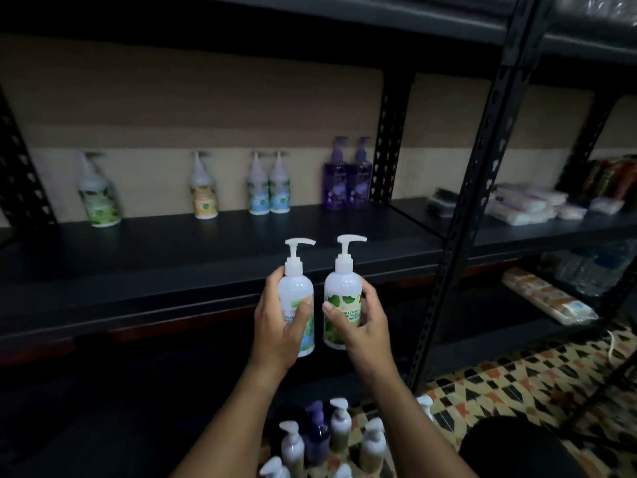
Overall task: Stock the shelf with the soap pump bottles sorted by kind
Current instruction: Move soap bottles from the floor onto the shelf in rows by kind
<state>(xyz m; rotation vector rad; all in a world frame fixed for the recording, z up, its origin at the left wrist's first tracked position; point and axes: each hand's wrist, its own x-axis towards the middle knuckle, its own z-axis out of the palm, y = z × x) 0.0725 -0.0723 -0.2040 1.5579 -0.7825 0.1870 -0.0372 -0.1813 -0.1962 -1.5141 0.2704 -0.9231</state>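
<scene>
Head view: left hand [279,326] clamps blue-label bottle [297,301], right hand [362,322] clamps green-label bottle [341,301]; similar white bodies risk missorting at shelf [206,250] 12 o'clock.

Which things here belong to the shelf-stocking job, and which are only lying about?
Job: the blue-label bottle in the left hand; the green-label bottle in the right hand; the sorted bottles on the shelf; the waiting bottles below.

Lying about: white packets; wrapped packs.
</scene>
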